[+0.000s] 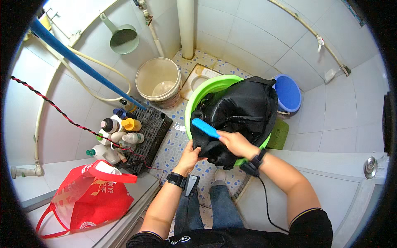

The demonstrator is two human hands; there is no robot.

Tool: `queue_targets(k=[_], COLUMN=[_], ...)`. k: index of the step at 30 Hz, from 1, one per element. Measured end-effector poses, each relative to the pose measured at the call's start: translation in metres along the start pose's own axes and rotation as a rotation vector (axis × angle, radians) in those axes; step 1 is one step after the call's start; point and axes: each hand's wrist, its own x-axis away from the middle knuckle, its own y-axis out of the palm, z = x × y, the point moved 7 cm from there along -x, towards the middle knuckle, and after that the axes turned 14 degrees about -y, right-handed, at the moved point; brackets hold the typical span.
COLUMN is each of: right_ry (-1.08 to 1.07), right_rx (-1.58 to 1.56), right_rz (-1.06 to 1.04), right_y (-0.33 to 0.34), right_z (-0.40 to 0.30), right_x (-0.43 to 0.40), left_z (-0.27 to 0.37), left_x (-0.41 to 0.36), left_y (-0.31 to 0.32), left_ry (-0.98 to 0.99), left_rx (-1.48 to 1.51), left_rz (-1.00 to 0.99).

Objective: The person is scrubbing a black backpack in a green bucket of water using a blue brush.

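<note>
A wet black bag or similar fabric item (238,105) fills a light-green plastic basin (195,102) and hangs over its near rim. My left hand (188,157) grips the item's lower left edge, thumb on top. In my right hand (237,143) is the handle of a blue brush (204,127), laid across the black mesh part. The brush's underside is hidden against the fabric. Both wrists wear black straps with small devices, and a cable trails from the right one.
Left of the basin, a black plastic crate (155,124) carries several bottles. Behind stands a whitish bucket (158,77); a blue bucket (288,93) is at the right. A red bag (99,201) sits lower left. A twisted cord (66,116) and a blue pole (86,65) cross the left side.
</note>
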Motion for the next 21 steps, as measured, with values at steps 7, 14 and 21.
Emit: queue_targets(k=[7, 14, 21], right_ry=[-0.035, 0.202, 0.389], right_rx=[-0.045, 0.09, -0.002], right_rz=[0.085, 0.054, 0.346], right_y=[-0.037, -0.011, -0.018], right_z=[-0.031, -0.037, 0.0], right_x=[-0.01, 0.079, 0.135], left_z=[0.015, 0.064, 0.083], left_x=[-0.004, -0.018, -0.045], left_y=[-0.024, 0.002, -0.013], left_ry=[0.099, 0.37, 0.306], left_rx=[0.036, 0.18, 0.351], left_rz=[0.082, 0.076, -0.045])
